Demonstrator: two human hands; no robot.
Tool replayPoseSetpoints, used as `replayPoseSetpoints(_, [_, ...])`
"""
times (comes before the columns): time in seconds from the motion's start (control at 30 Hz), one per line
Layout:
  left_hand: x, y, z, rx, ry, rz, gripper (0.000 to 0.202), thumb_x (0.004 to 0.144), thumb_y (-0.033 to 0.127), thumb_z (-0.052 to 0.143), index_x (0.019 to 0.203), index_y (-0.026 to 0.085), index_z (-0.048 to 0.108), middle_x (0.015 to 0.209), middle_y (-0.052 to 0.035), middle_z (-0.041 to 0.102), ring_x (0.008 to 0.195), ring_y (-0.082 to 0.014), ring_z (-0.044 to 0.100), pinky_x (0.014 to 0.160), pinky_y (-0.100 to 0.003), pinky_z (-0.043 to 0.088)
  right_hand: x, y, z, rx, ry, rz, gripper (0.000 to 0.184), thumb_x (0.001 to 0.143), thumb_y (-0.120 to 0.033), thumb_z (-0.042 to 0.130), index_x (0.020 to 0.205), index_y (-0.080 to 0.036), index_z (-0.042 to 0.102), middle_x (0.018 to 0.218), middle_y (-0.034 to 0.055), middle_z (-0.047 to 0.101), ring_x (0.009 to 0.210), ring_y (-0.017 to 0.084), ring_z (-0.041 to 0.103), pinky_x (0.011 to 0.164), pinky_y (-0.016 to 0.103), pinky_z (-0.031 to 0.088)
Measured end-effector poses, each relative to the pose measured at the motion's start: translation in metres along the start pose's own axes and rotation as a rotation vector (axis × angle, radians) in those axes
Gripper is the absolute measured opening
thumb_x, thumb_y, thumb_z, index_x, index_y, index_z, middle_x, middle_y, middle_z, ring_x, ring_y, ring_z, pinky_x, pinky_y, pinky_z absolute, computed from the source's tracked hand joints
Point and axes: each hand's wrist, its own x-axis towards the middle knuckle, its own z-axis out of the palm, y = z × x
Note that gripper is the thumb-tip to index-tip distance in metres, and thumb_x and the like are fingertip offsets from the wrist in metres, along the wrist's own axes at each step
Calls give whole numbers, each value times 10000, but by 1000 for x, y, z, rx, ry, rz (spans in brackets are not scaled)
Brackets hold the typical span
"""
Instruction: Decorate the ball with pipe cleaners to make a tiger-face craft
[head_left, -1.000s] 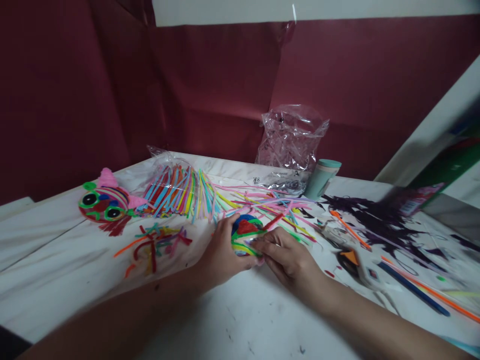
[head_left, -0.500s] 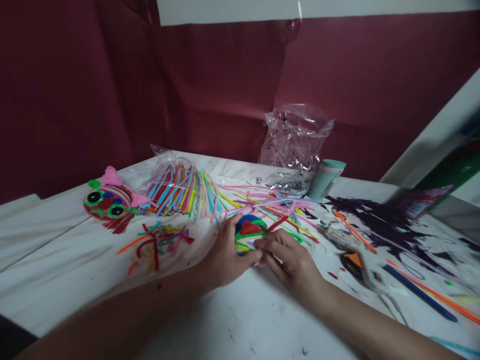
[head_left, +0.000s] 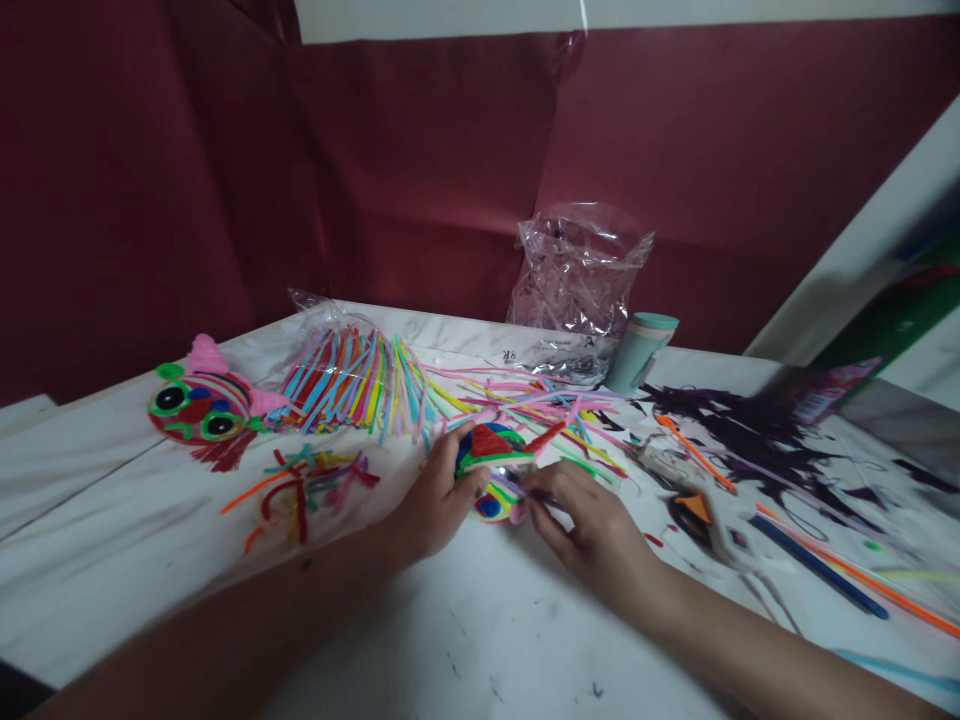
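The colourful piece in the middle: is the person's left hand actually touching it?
Touching: the head view shows the left hand gripping the colourful piece at its side, the thumb overlapping its front.

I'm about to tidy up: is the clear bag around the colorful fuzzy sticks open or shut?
Open: the colorful fuzzy sticks fan out past the right end of the clear bag.

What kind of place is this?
Probably a craft table indoors: it has a big bundle of colourful strips, a scatter of short pieces and a bright, animal-like figure.
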Motion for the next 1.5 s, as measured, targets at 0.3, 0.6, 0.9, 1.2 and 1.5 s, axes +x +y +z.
replayPoseSetpoints(0.3, [3, -8, -2, 8, -44, 23, 488, 854, 338, 512, 1299, 155, 428, 1337, -147, 514, 1280, -293, 429, 1103, -480, 296, -2, -1, -7, -190, -17, -146, 211, 928, -109, 428, 980, -167, 623, 798, 73, 591, 692, 151, 565, 572, 237, 487])
replayPoseSetpoints(0.6, [4, -10, -2, -2, -49, 66, 474, 869, 338, 523, 1306, 172, 445, 1331, -120, 523, 1286, -284, 424, 1112, -440, 288, -2, 8, -8, -400, -95, -315, 314, 950, -89, 337, 1020, -110, 643, 808, 113, 622, 733, 183, 562, 598, 286, 490])
replayPoseSetpoints(0.9, [1, -5, 0, -45, -40, 1, 517, 821, 376, 579, 1277, 175, 440, 1284, -114, 557, 1208, -276, 493, 1059, -444, 352, 0, 6, -9, -368, -110, -317, 319, 969, -118, 334, 974, -93, 652, 793, 117, 625, 712, 185, 557, 578, 286, 483])
replayPoseSetpoints(1.2, [-1, -5, 7, 26, 33, -58, 623, 700, 285, 702, 1249, 179, 427, 1237, -129, 567, 1162, -290, 529, 1011, -461, 396, -3, 11, -2, -225, -60, -175, 191, 943, -122, 429, 1074, -129, 568, 894, 110, 651, 789, 183, 605, 646, 278, 526])
replayPoseSetpoints(1.5, [0, -3, 6, 4, 20, -59, 611, 709, 274, 690, 1249, 184, 417, 1241, -127, 562, 1167, -293, 520, 1022, -468, 381, -2, 10, -6, -135, -102, -133, 147, 918, -110, 454, 1010, -166, 554, 889, 95, 647, 798, 193, 611, 670, 288, 527])
